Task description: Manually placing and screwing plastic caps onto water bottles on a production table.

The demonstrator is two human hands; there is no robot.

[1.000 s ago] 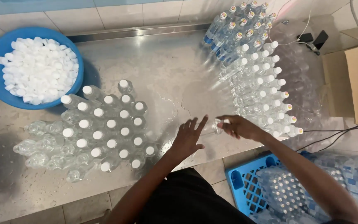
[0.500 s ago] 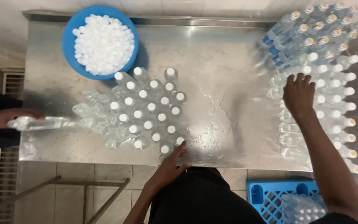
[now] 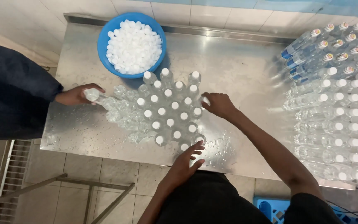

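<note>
We stand over a wet stainless-steel table [image 3: 237, 66] with both bare hands at a tight cluster of clear plastic water bottles with white screw caps [image 3: 168, 112], which stands upright in the middle of the table. Our left hand [image 3: 187, 159] rests at the near edge of the cluster, its fingers [image 3: 196, 146] spread apart and touching the nearest capped bottles without closing on any. Our right hand [image 3: 218, 104] reaches in from the right and sits against the cluster's right side, fingers curled together; something white shows at the fingertips, but we cannot tell whether it is gripped. Behind the cluster, just touching its far row, sits a round blue plastic bowl heaped with loose white caps [image 3: 132, 43]. At the cluster's left, a co-worker's hand [image 3: 76, 94] in a dark sleeve holds an uncapped clear bottle [image 3: 96, 96] lying tilted on the table. Well apart on the right, a large batch of capped clear bottles [image 3: 336, 103] lies in rows, the far ones with blue labels. A blue plastic crate [image 3: 276, 207] shows below the table's near edge.
</note>
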